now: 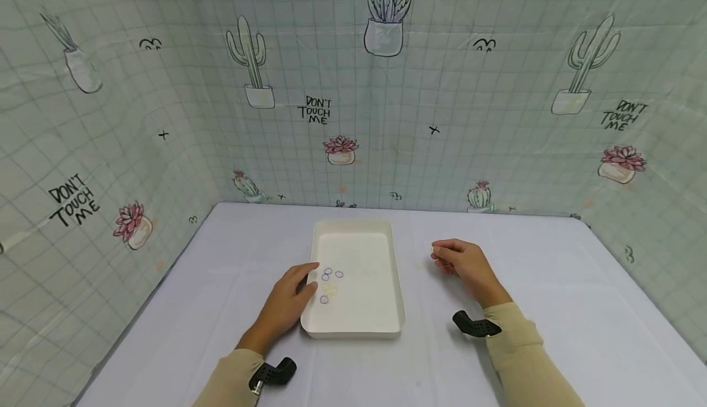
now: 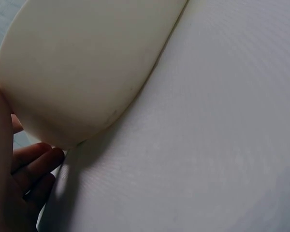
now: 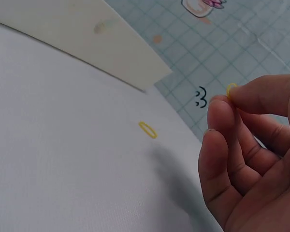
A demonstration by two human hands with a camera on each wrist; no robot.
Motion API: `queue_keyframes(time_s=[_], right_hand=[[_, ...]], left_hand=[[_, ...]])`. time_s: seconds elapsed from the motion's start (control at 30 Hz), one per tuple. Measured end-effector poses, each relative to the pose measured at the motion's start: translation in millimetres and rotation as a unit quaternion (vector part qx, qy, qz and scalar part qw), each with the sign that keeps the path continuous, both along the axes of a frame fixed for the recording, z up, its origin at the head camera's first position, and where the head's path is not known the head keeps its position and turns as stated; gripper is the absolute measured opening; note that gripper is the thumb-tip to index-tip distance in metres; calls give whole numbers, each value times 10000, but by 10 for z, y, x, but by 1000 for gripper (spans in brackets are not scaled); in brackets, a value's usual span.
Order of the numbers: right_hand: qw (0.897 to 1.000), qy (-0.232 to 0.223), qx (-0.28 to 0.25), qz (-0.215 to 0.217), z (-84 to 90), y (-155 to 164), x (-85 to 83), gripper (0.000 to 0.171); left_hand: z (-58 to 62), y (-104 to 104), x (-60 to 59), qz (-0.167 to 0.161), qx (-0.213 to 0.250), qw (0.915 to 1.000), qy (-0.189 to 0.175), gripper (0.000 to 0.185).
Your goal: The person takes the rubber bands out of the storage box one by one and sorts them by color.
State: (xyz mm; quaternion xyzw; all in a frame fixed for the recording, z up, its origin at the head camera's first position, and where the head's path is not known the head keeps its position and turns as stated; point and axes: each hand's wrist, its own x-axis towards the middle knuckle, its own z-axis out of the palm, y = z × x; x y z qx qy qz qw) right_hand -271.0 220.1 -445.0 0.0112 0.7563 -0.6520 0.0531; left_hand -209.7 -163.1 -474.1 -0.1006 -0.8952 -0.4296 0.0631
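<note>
My right hand (image 1: 464,266) is raised over the table to the right of the tray. Its thumb and index finger pinch a small yellow ring (image 3: 231,88), mostly covered by the fingertips. A second yellow ring (image 3: 147,129) lies on the white table below that hand. My left hand (image 1: 284,302) holds the left rim of a shallow white tray (image 1: 393,272), with the thumb over the edge and other fingers outside against the wall. Inside the tray near this hand lie several blue-purple rings (image 1: 324,299) and pale yellow rings (image 1: 329,288).
A white cloth covers the table (image 1: 580,296). Behind it and at both sides hangs a grid-patterned curtain (image 1: 414,88) printed with cacti. Each wrist wears a black device, one on the left (image 1: 273,373) and one on the right (image 1: 476,325).
</note>
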Motion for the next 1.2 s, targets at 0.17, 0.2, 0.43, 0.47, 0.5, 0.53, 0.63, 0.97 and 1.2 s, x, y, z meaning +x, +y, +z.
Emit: queue_keyframes(time_s=[0.17, 0.2, 0.43, 0.47, 0.5, 0.53, 0.63, 0.97, 1.2], right_hand=[[9999, -77, -130, -48, -79, 50, -2, 47], [9998, -90, -164, -53, -88, 54, -4, 47], [9994, -102, -290, -146, -115, 63, -11, 45], [9994, -88, -287, -152, -119, 72, -14, 45], [9994, -78, -287, -184, -123, 78, -17, 44], [9995, -68, -265, -187, -129, 85, -22, 44], [9997, -64, -158, -173, -151, 104, -34, 43], [9944, 171, 1025, -183, -172, 46, -50, 29], [9832, 87, 1819, -160, -168, -3, -53, 24]], left_hand=[[-5, 17, 14, -12, 13, 10000, -42, 44], [0, 17, 18, -14, 12, 10000, -50, 44], [36, -7, 18, -144, 22, 9998, -105, 44], [39, -7, 11, -168, 3, 9998, -102, 44], [41, -6, 5, -178, -8, 9998, -102, 44], [45, -6, 3, -172, -24, 9998, -113, 44], [47, -5, 10, -128, -44, 9998, -144, 44], [61, -3, 20, -85, -22, 9997, -216, 45], [35, 4, 14, -59, -74, 9998, -175, 44]])
